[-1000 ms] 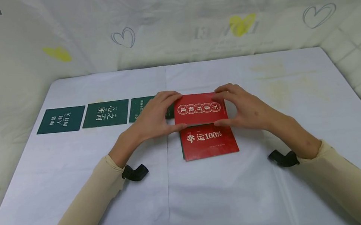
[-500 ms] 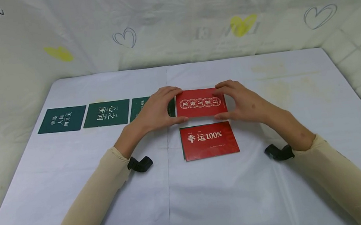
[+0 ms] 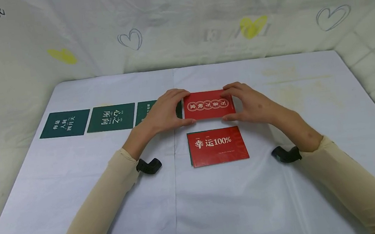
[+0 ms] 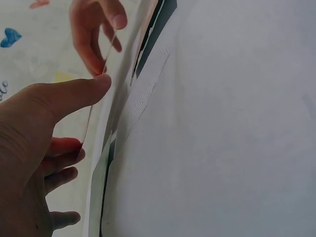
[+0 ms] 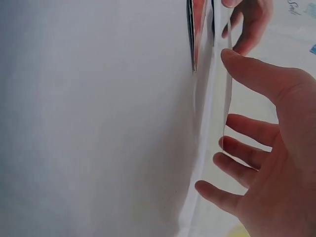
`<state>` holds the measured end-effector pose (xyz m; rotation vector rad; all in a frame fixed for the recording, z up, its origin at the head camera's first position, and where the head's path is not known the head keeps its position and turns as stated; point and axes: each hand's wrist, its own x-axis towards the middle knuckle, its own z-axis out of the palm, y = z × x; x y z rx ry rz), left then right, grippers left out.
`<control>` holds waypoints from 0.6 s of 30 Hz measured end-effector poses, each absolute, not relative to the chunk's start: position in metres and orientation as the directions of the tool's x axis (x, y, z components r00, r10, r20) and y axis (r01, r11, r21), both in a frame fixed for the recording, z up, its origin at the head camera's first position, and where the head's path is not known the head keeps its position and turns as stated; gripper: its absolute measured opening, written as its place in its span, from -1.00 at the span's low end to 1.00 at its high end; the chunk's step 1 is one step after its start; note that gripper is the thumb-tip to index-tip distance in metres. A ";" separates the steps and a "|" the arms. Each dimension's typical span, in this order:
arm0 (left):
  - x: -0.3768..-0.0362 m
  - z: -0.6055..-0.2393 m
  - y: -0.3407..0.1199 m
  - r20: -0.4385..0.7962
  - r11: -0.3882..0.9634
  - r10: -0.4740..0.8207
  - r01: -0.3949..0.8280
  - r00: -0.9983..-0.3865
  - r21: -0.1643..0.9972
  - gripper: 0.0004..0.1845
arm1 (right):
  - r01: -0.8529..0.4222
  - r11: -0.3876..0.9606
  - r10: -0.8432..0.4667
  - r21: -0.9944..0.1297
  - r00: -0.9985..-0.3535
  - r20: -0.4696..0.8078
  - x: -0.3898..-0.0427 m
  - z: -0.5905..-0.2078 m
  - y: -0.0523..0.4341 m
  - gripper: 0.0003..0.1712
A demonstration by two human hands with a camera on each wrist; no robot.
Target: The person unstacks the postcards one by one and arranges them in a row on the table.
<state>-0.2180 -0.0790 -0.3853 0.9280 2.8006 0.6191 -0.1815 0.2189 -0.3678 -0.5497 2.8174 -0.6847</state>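
Grip: we see the left hand [image 3: 164, 114] and the right hand [image 3: 252, 105] pinching one red card [image 3: 208, 105] by its two short edges, thumb on the near edge and fingers on the far edge at each end.
Red card, place: it sits at the middle of the table [image 3: 315, 124], printed face up, just beyond the red stack; from the head view we cannot tell whether it lies flat or is lifted a little.
Left wrist view: we get the card [image 4: 96, 106] edge-on as a thin line, held between the left thumb and fingers [image 4: 64, 163], with the right hand [image 4: 96, 34] at the far end; the print is hidden here.
Right wrist view: we see the card [image 5: 228, 89] edge-on again, the right hand [image 5: 269, 148] with spread fingers along it and the left hand [image 5: 249, 22] beyond; the card appears clear of the cloth at this end.
Red stack: a red stack [image 3: 217, 145] reading "100%" lies just nearer to us than the held card, apart from it, with a dark green edge showing under its left side.
Green cards: three green cards [image 3: 111, 117] lie in a row to the left; the left hand covers most of the third.
Surroundings: a white backdrop [image 3: 175, 21] printed with hearts stands behind the table.
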 end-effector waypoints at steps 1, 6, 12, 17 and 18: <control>-0.219 -0.385 -0.079 0.004 0.729 0.595 0.542 -0.803 0.419 0.02 | -0.304 0.827 -0.394 -0.473 -0.914 -0.101 -0.182 -0.368 0.219 -0.14; -0.222 -0.386 -0.077 -0.016 0.734 0.596 0.536 -0.803 0.416 0.01 | -0.281 0.838 -0.380 -0.467 -0.916 -0.131 -0.185 -0.368 0.217 -0.13; -0.224 -0.387 -0.076 -0.037 0.743 0.597 0.536 -0.801 0.400 -0.01 | -0.262 0.843 -0.369 -0.469 -0.917 -0.151 -0.187 -0.369 0.214 -0.11; -0.226 -0.388 -0.076 -0.054 0.747 0.596 0.530 -0.801 0.401 -0.02 | -0.241 0.852 -0.356 -0.465 -0.918 -0.176 -0.188 -0.370 0.210 -0.08; -0.226 -0.389 -0.075 -0.057 0.747 0.597 0.529 -0.800 0.403 -0.01 | -0.236 0.855 -0.351 -0.463 -0.919 -0.180 -0.188 -0.370 0.210 -0.08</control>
